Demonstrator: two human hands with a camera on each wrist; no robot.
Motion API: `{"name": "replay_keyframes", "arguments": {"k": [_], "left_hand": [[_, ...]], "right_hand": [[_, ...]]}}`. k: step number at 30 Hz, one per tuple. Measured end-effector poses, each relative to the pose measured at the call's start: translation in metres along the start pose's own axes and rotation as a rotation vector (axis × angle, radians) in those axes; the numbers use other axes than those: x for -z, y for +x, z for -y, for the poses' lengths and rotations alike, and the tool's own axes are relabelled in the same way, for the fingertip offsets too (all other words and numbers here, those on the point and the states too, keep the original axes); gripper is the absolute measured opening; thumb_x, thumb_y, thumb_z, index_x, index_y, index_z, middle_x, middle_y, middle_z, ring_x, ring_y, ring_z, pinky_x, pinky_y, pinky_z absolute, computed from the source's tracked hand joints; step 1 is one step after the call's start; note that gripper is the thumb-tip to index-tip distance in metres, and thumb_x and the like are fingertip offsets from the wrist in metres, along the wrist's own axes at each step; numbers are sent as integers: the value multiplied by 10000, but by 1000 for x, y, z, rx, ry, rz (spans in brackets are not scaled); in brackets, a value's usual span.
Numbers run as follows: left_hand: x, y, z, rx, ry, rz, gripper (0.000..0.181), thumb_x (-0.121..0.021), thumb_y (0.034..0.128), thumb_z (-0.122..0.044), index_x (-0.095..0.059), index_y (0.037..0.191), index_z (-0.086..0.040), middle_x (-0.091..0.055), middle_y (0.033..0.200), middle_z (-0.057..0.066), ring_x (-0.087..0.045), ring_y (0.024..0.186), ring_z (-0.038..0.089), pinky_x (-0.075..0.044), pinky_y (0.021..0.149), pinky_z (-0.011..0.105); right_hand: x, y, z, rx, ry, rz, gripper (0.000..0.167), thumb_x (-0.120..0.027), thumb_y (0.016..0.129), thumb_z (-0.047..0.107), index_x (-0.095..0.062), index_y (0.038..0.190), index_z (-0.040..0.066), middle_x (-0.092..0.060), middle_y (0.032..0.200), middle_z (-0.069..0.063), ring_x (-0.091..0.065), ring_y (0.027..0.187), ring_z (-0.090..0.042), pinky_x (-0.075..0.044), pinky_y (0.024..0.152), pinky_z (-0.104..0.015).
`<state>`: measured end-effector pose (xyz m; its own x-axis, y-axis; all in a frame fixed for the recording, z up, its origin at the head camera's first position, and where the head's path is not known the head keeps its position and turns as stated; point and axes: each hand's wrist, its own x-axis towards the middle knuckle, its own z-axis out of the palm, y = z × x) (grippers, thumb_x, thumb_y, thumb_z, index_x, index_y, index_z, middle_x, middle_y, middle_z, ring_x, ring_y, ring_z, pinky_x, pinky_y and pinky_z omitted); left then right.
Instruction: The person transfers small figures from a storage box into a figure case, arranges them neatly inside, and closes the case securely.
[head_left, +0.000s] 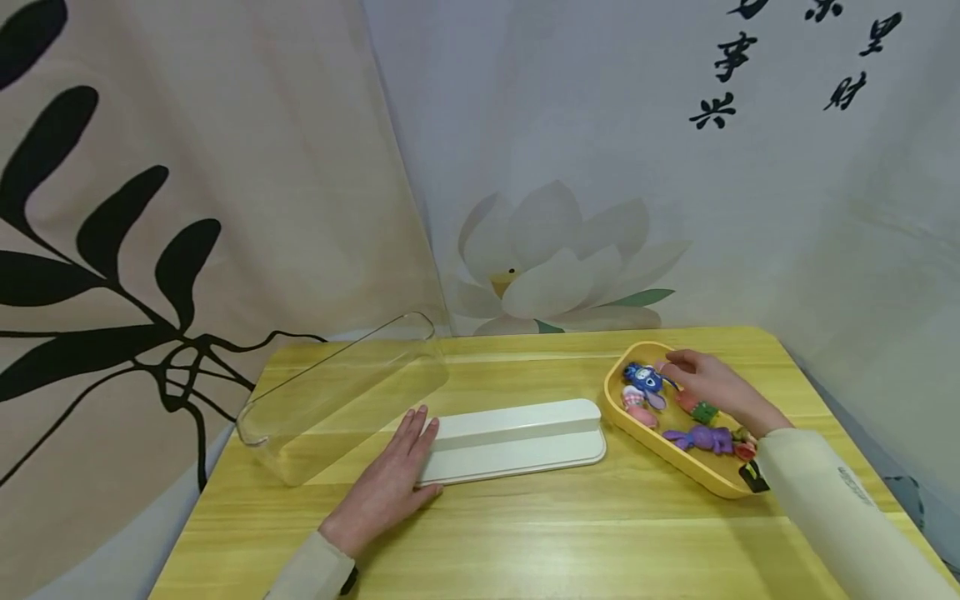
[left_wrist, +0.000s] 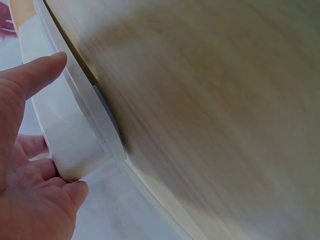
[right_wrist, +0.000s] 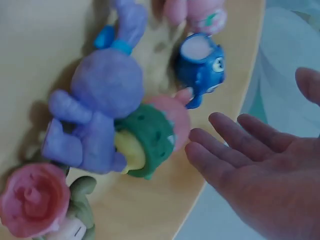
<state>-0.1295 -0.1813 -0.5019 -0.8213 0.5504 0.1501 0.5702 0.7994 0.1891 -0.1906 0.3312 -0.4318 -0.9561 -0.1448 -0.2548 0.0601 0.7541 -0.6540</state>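
Observation:
Fingers and thumb of my left hand span the left end of a long white base with a raised step. The left wrist view shows the thumb at its near edge and the fingertips against its end. My right hand hovers over the far part of a yellow tray, fingers loosely extended, holding nothing visible. Beside its fingertips lie a blue figurine and a pink figurine in green. A purple figurine, a pink one and a rose-headed one share the tray.
A clear plastic cover lies on the left of the wooden table. Behind the table hangs a printed curtain. A small black item is at the tray's near end, beside the right sleeve.

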Motion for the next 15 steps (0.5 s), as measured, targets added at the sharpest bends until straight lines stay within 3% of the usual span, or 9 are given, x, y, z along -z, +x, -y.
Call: {"name": "replay_keyframes", "arguments": {"k": [10,15], "left_hand": [[-1,1,2,-16,5,-21,914,-857,867,-323,-388,1571,23,-266,1659,256,-273,1532,397,-335,1203,473],[1,0,4,-21,2,-35,920,-868,850,-340,-408,1567,7,-298,1651,241,-319,1513,394,-368,1186,474]], "right_hand": [[-4,18,-12,-29,-77,27,833,-473,1081,489,-303,1507,-207,-458,1468,-399,-439,1352,-563,-440,1077,-648],[-7,26,-14,-6,-163,21,753,-503,1080,435,-401,1447,-214,-511,1410,-400,-482,1303,-573,-458,1054,-647]]}}
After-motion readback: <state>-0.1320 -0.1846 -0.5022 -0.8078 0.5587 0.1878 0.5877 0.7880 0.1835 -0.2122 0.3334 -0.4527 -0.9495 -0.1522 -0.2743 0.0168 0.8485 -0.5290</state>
